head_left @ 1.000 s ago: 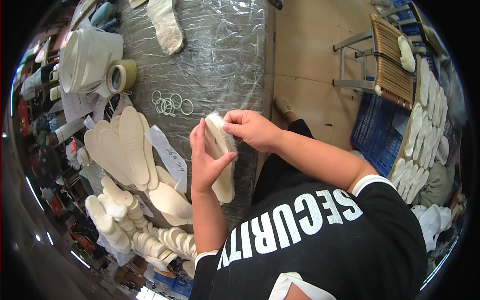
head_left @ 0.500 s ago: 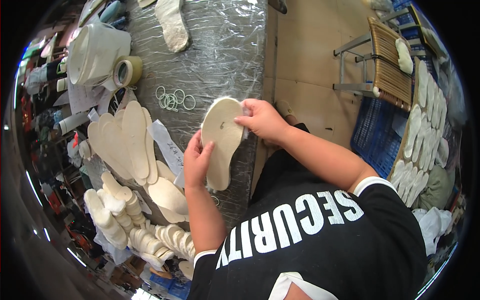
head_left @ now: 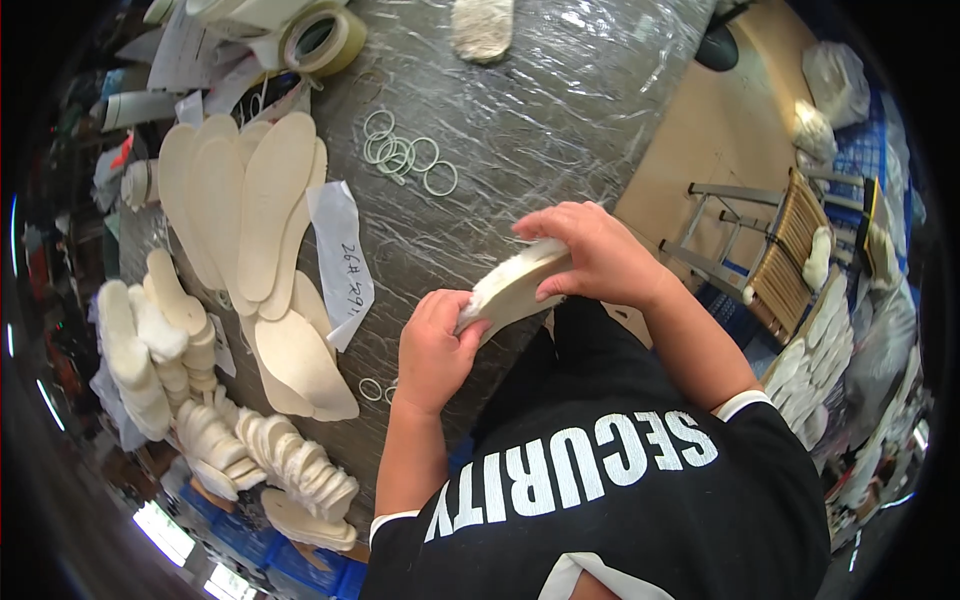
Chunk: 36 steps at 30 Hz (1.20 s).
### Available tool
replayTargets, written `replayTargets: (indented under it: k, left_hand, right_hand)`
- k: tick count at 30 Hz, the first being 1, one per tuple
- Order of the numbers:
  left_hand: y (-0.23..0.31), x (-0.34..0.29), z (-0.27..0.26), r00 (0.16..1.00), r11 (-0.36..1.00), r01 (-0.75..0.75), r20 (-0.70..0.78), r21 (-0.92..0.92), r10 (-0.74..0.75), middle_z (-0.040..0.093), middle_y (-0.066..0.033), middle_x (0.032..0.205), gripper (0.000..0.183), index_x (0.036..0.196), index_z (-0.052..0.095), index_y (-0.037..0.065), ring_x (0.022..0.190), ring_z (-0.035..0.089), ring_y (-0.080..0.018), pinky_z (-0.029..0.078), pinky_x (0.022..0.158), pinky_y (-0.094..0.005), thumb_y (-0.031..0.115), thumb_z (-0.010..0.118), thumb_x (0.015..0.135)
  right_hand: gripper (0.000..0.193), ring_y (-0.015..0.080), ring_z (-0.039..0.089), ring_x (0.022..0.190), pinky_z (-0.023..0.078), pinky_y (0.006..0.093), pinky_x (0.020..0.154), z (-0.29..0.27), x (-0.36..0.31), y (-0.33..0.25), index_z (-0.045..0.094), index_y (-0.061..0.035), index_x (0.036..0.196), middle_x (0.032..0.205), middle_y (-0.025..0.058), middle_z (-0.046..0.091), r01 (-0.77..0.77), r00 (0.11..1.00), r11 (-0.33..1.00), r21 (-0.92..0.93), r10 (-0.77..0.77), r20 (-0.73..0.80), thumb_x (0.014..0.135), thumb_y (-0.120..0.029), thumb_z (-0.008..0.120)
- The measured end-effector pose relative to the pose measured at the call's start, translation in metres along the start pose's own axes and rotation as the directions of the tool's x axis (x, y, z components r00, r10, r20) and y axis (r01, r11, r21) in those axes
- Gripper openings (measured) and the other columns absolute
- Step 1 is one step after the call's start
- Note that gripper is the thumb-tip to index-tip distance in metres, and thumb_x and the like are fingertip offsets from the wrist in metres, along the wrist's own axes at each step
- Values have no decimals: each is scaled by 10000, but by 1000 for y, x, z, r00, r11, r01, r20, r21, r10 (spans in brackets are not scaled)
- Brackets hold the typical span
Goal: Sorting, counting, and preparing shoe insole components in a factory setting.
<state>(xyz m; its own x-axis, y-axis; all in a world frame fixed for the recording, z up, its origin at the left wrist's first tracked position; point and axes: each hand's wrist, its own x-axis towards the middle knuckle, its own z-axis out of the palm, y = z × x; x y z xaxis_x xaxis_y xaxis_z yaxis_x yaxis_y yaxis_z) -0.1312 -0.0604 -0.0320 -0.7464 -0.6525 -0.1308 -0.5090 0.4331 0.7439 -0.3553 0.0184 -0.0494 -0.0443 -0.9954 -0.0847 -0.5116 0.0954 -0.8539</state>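
Note:
A cream insole (head_left: 520, 287) with white fluffy pile along its edge is held between my two hands above the table's near edge. It is tilted and bowed, so mostly its side and part of its smooth face show. My left hand (head_left: 440, 345) pinches one end between thumb and fingers. At the other end, my right hand (head_left: 600, 255) grips it with the thumb below and fingers over the top. Several pale green rings (head_left: 400, 155) lie on the plastic-wrapped table (head_left: 560, 110) beyond my hands, and a few more rings (head_left: 371, 388) lie by my left forearm.
Left of my hands are flat insole pieces (head_left: 275, 210), a handwritten paper strip (head_left: 340, 260) and stacked fluffy insoles (head_left: 290, 460). A tape roll (head_left: 325, 40) and another insole (head_left: 483, 28) lie farther off. A woven-seat chair (head_left: 790, 250) stands on the right.
The insole has turned from face-up to edge-on and is now bowed between both hands. My right hand has shifted over its far end. The whole view has swung round.

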Motion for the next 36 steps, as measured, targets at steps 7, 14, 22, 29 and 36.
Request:
replayTargets:
  k: [7, 14, 22, 29, 36]
  left_hand:
    - [-1, 0, -3, 990, 949, 131, 80, -285, -113, 571, -109, 802, 271, 931, 576, 7, 745, 561, -275, 459, 666, -347, 185, 676, 753]
    - [0, 21, -2, 983, 936, 93, 179, -340, -33, 573, -98, 772, 121, 854, 587, -23, 721, 529, -210, 428, 644, -288, 93, 568, 824]
    - [15, 24, 18, 994, 956, 62, -72, -287, -86, 584, -105, 746, 54, 768, 542, 7, 674, 537, -263, 416, 672, -337, 44, 564, 800]
    - [18, 30, 19, 984, 987, -120, -148, -109, 104, 571, -86, 710, 81, 741, 511, 39, 645, 534, -263, 390, 649, -344, 44, 575, 791]
    - [13, 30, 12, 999, 991, -20, -39, -136, 15, 593, -92, 729, 44, 814, 561, 9, 666, 539, -252, 417, 655, -336, 51, 555, 824]
  right_hand:
    - [400, 207, 575, 858, 391, 344, 788, -2, 13, -6, 620, -117, 977, 873, 1, 630, 73, 977, 997, 6, -72, 200, 612, -184, 770]
    - [393, 182, 562, 738, 366, 328, 683, 1, 8, -5, 530, -121, 867, 775, -16, 574, 180, 979, 982, 63, -185, 84, 584, -183, 794]
    - [406, 213, 542, 718, 376, 332, 657, 7, 0, 1, 508, -114, 901, 787, 13, 566, 149, 989, 982, 112, -146, -31, 641, -276, 775]
    - [420, 248, 551, 746, 405, 353, 684, 5, -5, 0, 518, -103, 939, 813, 30, 580, -71, 997, 975, 210, 66, 31, 656, -298, 760]
    - [255, 229, 566, 748, 380, 341, 654, 6, 1, 0, 605, -106, 897, 803, 27, 593, 102, 995, 993, 64, -102, -1, 710, -243, 712]
